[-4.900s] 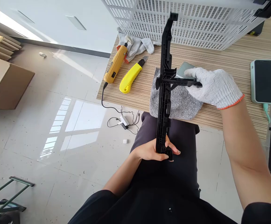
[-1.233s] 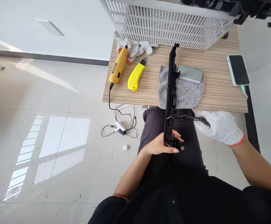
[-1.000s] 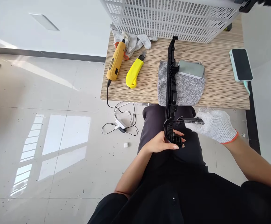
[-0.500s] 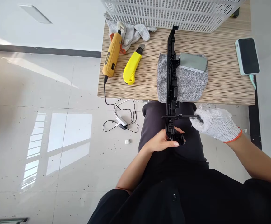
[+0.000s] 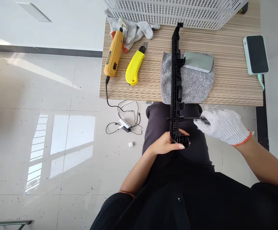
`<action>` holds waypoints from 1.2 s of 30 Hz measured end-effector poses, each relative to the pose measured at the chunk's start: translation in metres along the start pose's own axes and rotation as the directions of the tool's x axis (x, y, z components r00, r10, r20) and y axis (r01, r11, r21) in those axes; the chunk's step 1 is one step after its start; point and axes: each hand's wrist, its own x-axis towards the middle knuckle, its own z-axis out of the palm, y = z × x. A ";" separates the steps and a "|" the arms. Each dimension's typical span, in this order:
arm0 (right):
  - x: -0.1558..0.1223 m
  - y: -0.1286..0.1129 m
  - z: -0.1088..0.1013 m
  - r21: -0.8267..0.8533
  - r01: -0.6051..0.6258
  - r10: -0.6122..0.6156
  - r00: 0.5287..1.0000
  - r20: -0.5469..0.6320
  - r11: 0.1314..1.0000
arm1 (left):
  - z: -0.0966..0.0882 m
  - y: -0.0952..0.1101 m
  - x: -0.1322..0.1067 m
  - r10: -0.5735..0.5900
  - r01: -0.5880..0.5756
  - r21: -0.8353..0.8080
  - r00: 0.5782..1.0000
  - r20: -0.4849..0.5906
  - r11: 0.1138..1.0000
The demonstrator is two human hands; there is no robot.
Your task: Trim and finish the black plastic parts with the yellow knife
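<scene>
A long black plastic part [image 5: 176,86] reaches from above my lap over the table edge. My bare left hand [image 5: 167,143] is closed around its lower, hooked end, thumb on top. My right hand [image 5: 222,126], in a white knitted glove with an orange cuff, grips a slim dark tool [image 5: 189,118]. That tool lies crosswise over the plastic part, a little above my left hand; its exact kind is unclear. Beneath the part's upper half is a grey cloth [image 5: 196,86], with a grey-green block [image 5: 198,61] resting on it.
On the wooden table [image 5: 234,86] lie a yellow utility knife [image 5: 135,67] with its blade out, a corded yellow power tool [image 5: 114,54], a spare glove [image 5: 139,32] and a phone [image 5: 256,55]. A white basket [image 5: 177,12] stands behind. Cables [image 5: 126,123] lie on the floor.
The tool in my right hand has shifted slightly rightward across the plastic part. My left hand keeps its hold. The whole view has tilted a little.
</scene>
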 end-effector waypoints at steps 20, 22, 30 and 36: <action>0.000 0.012 0.005 0.018 -0.005 0.011 0.943 -0.334 1.000 | -0.002 -0.001 0.001 -0.001 0.001 -0.037 1.000 0.004 0.999; 0.003 0.019 -0.002 -0.010 -0.043 0.036 0.927 -0.374 0.999 | -0.003 -0.001 0.002 0.040 -0.039 -0.071 0.999 0.015 0.997; 0.021 0.016 -0.022 -0.039 -0.154 0.141 0.962 -0.234 0.987 | 0.002 0.002 0.003 0.113 -0.126 -0.247 0.991 -0.065 0.961; 0.029 0.009 -0.022 0.002 -0.161 0.157 0.961 -0.227 0.987 | 0.005 0.006 0.006 0.079 -0.102 -0.247 0.992 -0.099 0.964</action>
